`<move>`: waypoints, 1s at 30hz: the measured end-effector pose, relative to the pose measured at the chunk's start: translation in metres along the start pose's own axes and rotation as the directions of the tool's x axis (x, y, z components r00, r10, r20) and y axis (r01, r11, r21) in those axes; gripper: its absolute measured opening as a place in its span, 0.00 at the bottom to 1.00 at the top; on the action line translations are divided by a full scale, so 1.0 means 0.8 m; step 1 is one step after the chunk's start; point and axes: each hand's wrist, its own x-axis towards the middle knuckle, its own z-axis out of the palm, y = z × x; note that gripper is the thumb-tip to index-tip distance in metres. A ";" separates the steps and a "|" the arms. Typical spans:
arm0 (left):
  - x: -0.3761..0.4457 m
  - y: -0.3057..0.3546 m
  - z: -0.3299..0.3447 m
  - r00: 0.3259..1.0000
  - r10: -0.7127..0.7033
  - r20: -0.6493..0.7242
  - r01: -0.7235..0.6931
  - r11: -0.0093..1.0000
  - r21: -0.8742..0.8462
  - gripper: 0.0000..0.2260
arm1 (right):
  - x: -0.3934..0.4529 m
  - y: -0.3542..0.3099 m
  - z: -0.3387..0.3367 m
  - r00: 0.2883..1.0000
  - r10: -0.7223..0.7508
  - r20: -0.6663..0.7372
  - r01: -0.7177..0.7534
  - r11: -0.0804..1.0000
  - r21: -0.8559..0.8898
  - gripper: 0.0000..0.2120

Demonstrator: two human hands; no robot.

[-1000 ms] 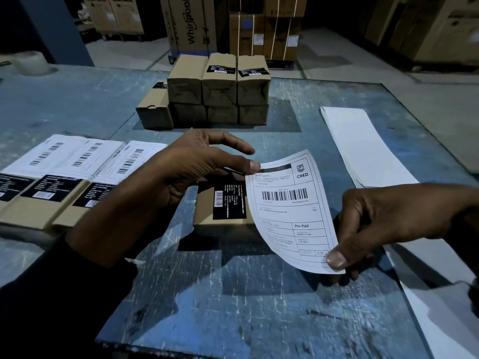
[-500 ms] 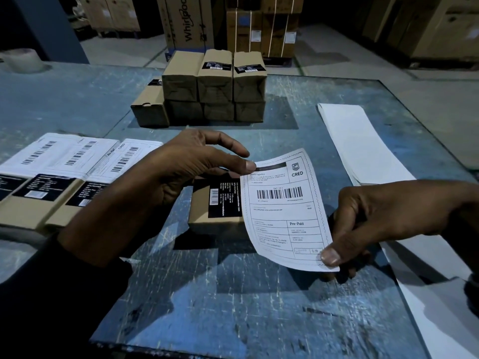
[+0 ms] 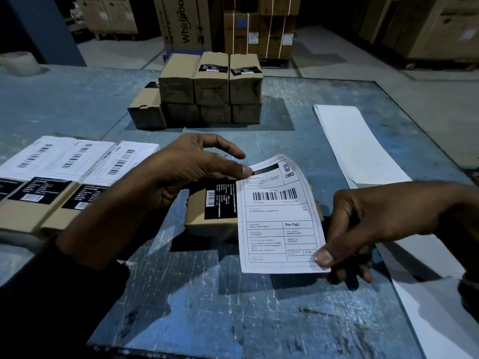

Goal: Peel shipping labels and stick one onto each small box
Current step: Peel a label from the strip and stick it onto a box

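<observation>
Taking the small box [image 3: 211, 212] in the middle of the desk [image 3: 259, 320] as my landmark: to its left lie the labelled boxes [image 3: 44, 203], side by side, each with a white shipping label already on. My left hand [image 3: 191, 174] hovers over the box's far end, its grip pinching the top corner of the peeled shipping label [image 3: 281, 216] between thumb and finger. The label hangs just right of the box, overlapping its right edge, long axis running away from me, roughly parallel with the box's own length. My right hand [image 3: 368, 229], further right, pinches the label's near bottom corner under the thumb. So the box lies left of and below the sheet; I judge a short shift leftward and down would land it, the left hand being nearer. Behind the box stands the stack of unlabelled boxes [image 3: 210, 89], well apart. Right of everything lies the strip of backing paper [image 3: 357, 146]. Nothing stands between label and box.
</observation>
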 end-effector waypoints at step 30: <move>-0.006 -0.008 -0.003 0.988 -0.001 0.152 -0.028 0.982 0.188 0.43 | 0.049 0.000 0.007 0.623 -0.034 -0.782 0.159 0.984 0.084 0.20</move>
